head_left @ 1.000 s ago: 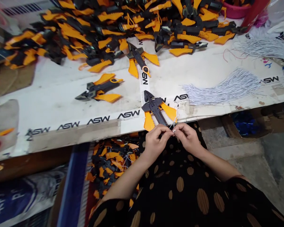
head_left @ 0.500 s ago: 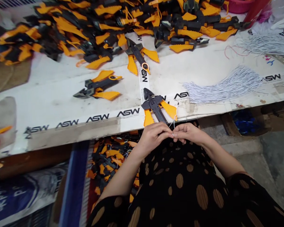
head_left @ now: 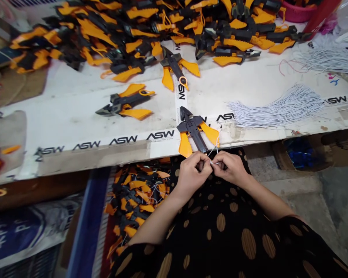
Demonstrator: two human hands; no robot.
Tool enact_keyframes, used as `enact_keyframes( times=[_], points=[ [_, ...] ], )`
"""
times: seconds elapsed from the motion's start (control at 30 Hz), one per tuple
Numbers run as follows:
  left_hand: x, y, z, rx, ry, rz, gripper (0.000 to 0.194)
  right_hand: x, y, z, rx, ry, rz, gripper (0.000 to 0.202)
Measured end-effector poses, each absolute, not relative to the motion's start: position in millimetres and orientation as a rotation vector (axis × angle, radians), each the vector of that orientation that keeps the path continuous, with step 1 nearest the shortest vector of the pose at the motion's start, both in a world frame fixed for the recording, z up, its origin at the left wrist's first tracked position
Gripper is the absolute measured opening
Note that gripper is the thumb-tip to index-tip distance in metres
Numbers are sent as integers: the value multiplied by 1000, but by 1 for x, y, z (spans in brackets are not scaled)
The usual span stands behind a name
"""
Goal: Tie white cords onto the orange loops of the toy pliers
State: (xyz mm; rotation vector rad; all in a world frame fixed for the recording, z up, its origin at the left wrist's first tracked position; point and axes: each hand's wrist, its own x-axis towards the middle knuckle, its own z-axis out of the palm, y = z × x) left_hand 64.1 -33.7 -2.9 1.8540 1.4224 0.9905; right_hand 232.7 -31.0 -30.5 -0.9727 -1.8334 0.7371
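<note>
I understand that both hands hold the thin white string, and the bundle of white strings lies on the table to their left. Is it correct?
The side is wrong: in the head view, the bundle of white strings lies on the table to the right of both the left hand and the right hand, which do hold the thin white string.

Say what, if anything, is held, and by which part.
The left hand and right hand pinch a white string, just below the black-and-orange piece; the exact spot is hidden. Whether the left also grips the piece cannot be told.
</note>
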Motion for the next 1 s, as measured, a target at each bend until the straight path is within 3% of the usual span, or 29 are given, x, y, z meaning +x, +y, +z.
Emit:
enact_keyframes(
  times=[0.17,0.37,0.57,0.7,1.0],
  points=[
    [59,-36,0,1684,1307,875,13,235,-33,-33,-890,-1737,949,8],
    [48,-32,-14,2148,1207,1081,10,228,-34,-38,-1056,-1535,1248,13],
    [36,-29,-21,2418,1062,1046,13,229,-32,-35,-996,-1376,1683,33],
    [37,-32,-16,2076,1055,1050,3,231,-33,-32,-1022,-1500,1527,28],
    [30,-35,-21,1476,1125,900,22,232,-29,-27,-1105,-1614,1399,27]
  ],
)
